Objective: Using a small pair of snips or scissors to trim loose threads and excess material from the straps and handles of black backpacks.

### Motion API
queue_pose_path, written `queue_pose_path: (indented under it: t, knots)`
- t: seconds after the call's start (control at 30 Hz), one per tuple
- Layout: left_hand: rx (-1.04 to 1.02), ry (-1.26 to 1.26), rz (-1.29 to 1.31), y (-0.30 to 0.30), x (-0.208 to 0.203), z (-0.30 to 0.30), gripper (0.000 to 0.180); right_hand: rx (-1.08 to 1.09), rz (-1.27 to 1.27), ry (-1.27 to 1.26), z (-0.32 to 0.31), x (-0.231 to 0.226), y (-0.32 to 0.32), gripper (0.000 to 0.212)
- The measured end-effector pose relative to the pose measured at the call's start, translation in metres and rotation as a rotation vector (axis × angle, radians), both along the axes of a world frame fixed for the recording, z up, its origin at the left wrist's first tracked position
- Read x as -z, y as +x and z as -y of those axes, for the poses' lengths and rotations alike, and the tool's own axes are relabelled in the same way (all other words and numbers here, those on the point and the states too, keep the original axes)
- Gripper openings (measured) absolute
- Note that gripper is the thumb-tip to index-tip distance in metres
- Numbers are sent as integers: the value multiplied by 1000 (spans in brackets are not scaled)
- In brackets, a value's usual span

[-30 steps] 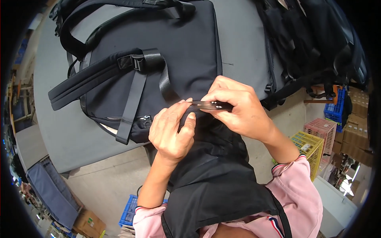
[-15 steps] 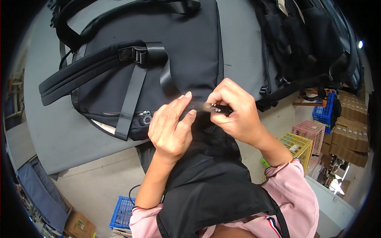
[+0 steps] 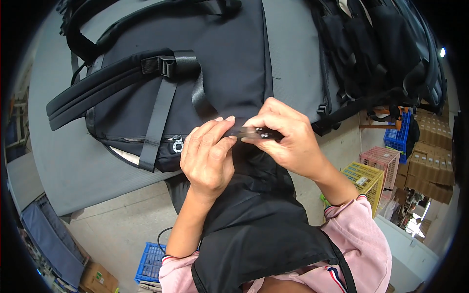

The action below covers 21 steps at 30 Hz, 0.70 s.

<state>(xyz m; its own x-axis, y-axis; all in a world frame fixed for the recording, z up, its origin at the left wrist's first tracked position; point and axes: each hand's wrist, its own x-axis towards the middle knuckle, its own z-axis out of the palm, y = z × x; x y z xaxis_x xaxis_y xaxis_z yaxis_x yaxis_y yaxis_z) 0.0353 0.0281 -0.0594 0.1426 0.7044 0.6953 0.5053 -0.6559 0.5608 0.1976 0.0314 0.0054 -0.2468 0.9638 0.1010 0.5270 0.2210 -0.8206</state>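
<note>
Right hand [image 3: 286,134] closed around 1 dark tool [image 3: 269,134] with pale dots on it; tool's blurred end points at left hand [image 3: 207,158]. Left hand: fingers bent, tips by the near edge of 1 black backpack [image 3: 234,63]; cannot tell if it grips anything. Backpack lies on grey bench [image 3: 73,161], mostly beyond both hands. Up-left of left hand: 1 padded shoulder strap [image 3: 107,80], 1 buckle [image 3: 166,66]. Just left of left hand: 1 round zipper pull [image 3: 178,145]. Up-right of right hand: black bags [image 3: 376,53], probably 2 or more, overlapping. Right of right hand, lower: 1 yellow crate [image 3: 375,188], 1 pink crate [image 3: 380,158], 1 blue crate [image 3: 398,134], stacked cardboard boxes [image 3: 430,166]. Below left hand: 1 more blue crate [image 3: 148,263]. Labels: 1 pale label [image 3: 361,180] on yellow crate, too small to read.
</note>
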Motion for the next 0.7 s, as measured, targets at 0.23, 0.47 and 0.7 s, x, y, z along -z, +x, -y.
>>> queue_pose_path:
  t: [0.23,0.47,0.7]
  knots:
    - [-10,-15,5,2,2,0,25,65,57,7,7,5,-3,10]
    - [-1,-6,18,1,5,1,35,161,-236,-94,12,0,12,7]
    - [-7,-27,18,2,3,1,40,-28,268,85,10,-15,37,24]
